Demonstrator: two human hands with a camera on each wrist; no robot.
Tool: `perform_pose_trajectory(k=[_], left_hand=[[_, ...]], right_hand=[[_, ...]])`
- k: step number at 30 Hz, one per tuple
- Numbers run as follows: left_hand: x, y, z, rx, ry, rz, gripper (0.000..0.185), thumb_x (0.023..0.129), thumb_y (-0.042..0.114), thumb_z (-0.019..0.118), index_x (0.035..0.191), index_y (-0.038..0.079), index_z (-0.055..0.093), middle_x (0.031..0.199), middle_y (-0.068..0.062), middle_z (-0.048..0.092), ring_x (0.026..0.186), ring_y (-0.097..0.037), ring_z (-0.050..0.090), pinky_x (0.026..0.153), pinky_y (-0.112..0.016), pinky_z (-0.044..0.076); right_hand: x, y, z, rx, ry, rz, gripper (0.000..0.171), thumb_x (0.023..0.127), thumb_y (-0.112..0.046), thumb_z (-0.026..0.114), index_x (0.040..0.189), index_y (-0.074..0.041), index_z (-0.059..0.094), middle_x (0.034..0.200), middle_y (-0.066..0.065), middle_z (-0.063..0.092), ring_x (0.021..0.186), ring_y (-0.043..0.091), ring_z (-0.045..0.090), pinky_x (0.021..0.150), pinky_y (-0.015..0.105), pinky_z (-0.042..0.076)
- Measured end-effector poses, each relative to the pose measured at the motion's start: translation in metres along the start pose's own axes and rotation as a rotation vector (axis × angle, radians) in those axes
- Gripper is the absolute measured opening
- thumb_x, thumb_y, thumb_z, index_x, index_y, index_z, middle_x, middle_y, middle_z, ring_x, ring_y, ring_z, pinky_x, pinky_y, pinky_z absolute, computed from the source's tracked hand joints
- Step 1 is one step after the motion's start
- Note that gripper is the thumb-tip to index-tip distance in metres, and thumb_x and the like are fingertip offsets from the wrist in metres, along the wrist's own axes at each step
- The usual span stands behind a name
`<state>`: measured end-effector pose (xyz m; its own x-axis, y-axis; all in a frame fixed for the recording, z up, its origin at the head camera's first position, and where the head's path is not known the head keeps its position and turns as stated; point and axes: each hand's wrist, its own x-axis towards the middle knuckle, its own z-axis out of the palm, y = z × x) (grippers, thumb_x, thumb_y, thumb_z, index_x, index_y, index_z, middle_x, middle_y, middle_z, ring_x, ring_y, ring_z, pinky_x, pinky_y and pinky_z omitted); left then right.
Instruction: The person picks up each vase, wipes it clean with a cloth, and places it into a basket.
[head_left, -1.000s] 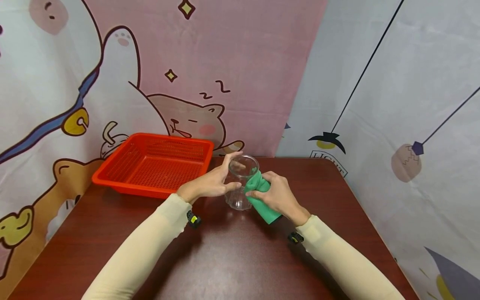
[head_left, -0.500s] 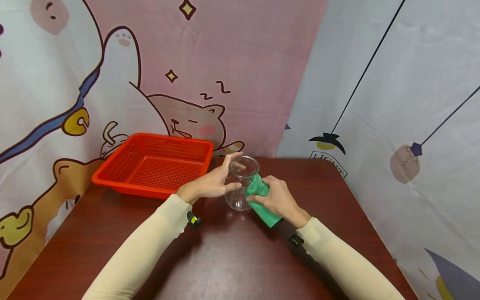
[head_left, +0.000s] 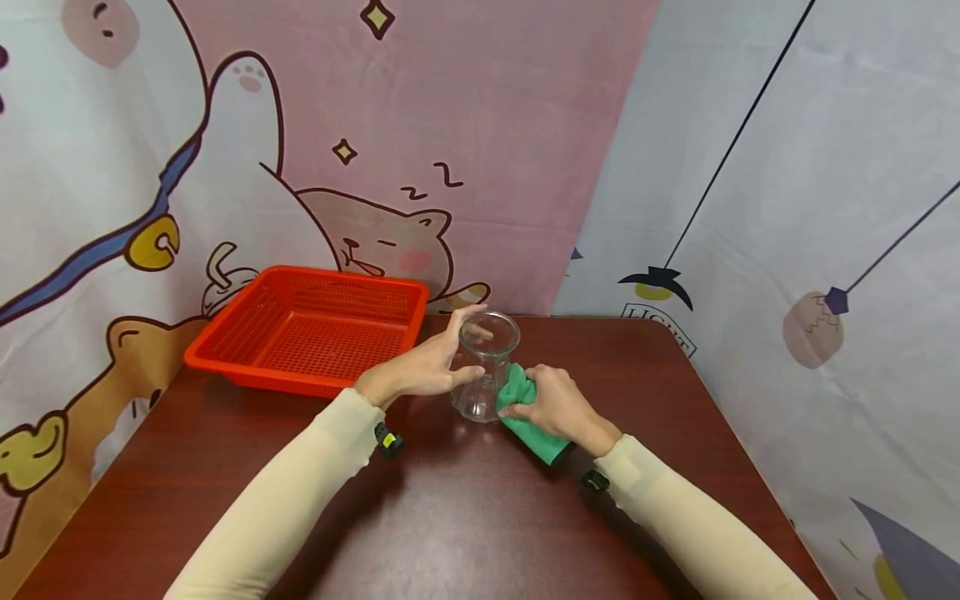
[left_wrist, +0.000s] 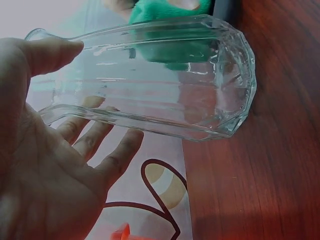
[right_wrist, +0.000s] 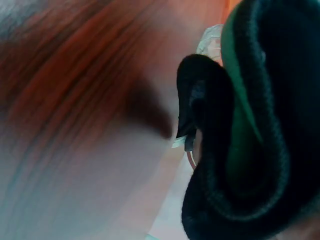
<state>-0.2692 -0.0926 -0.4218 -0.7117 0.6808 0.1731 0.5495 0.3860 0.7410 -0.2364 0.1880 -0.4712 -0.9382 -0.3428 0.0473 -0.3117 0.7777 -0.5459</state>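
Note:
A clear glass vase [head_left: 480, 398] with a flared rim and faceted base stands upright on the table in the head view. My left hand [head_left: 426, 363] holds its left side, thumb in front and fingers behind. The left wrist view shows the vase [left_wrist: 155, 85] sideways, my thumb and fingers at its neck end. On the other side, my right hand [head_left: 561, 404] grips a bunched green cloth [head_left: 534, 435] against the vase's lower right wall. Dark-edged folds of the cloth [right_wrist: 239, 150] hang down and fill much of the right wrist view, hiding most of that hand.
A red perforated plastic basket [head_left: 292, 383] sits at the back left of the dark brown wooden table [head_left: 450, 517], left of the vase. Printed cartoon curtains [head_left: 510, 150] rise behind the table's back edge and along its right side.
My right hand and the green cloth have slid down the right side of the vase, toward its base. The left hand and the vase have stayed in place.

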Motion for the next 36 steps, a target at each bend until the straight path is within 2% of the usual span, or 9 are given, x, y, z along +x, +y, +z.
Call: perform_pose_trajectory(k=[3,6,10,15,20,25,36], left_hand=[[0.000,0.001,0.000,0.004,-0.002,-0.004,0.100,0.112,0.015,0.076,0.182,0.019,0.005,0.172,-0.021,0.056,0.163,-0.040,0.054,0.136,-0.068,0.043],[0.000,0.001,0.000,0.003,-0.001,-0.007,0.100,0.112,0.015,0.076,0.182,0.020,0.005,0.172,-0.019,0.057,0.164,-0.040,0.054,0.137,-0.068,0.042],[0.000,0.001,0.000,-0.006,-0.005,-0.012,0.101,0.113,0.016,0.075,0.183,0.022,0.003,0.173,-0.019,0.056,0.164,-0.040,0.054,0.138,-0.068,0.041],[0.000,0.002,0.000,-0.011,-0.007,-0.013,0.101,0.112,0.015,0.075,0.183,0.021,0.003,0.173,-0.019,0.056,0.164,-0.042,0.054,0.138,-0.068,0.041],[0.000,0.003,-0.001,-0.012,0.000,-0.007,0.101,0.112,0.015,0.076,0.182,0.019,0.004,0.173,-0.024,0.055,0.164,-0.041,0.053,0.137,-0.068,0.042],[0.000,0.004,-0.001,-0.014,-0.001,-0.006,0.101,0.112,0.015,0.076,0.182,0.018,0.005,0.173,-0.023,0.055,0.165,-0.040,0.053,0.137,-0.068,0.042],[0.000,0.002,0.000,-0.005,0.003,-0.008,0.101,0.112,0.015,0.077,0.182,0.018,0.005,0.171,-0.019,0.058,0.163,-0.040,0.055,0.136,-0.067,0.043]], right_hand=[[0.000,0.001,0.002,-0.016,-0.017,-0.003,0.057,0.090,-0.042,0.104,0.124,-0.003,0.080,0.094,0.003,0.072,0.071,0.011,0.061,0.064,0.028,0.052],[0.000,0.002,0.004,-0.069,-0.026,-0.001,0.060,0.090,-0.043,0.104,0.125,-0.003,0.077,0.101,0.005,0.073,0.080,0.016,0.066,0.069,0.033,0.057],[-0.001,0.001,0.008,-0.177,-0.043,0.015,0.071,0.090,-0.045,0.104,0.133,0.000,0.070,0.118,0.013,0.072,0.095,0.028,0.072,0.078,0.047,0.065],[-0.001,-0.002,0.011,-0.246,-0.072,0.035,0.076,0.093,-0.043,0.101,0.140,0.003,0.062,0.125,0.017,0.068,0.093,0.034,0.071,0.074,0.052,0.065],[0.000,-0.003,0.012,-0.232,-0.057,0.048,0.077,0.093,-0.041,0.102,0.142,0.004,0.062,0.125,0.017,0.068,0.089,0.030,0.067,0.072,0.048,0.064],[0.000,-0.003,0.015,-0.201,-0.035,0.043,0.078,0.090,-0.041,0.104,0.140,0.004,0.064,0.123,0.017,0.068,0.092,0.029,0.068,0.075,0.050,0.065],[-0.001,0.000,0.017,-0.093,-0.002,0.046,0.066,0.086,-0.035,0.108,0.125,-0.002,0.067,0.116,0.015,0.068,0.098,0.027,0.067,0.087,0.050,0.064]])
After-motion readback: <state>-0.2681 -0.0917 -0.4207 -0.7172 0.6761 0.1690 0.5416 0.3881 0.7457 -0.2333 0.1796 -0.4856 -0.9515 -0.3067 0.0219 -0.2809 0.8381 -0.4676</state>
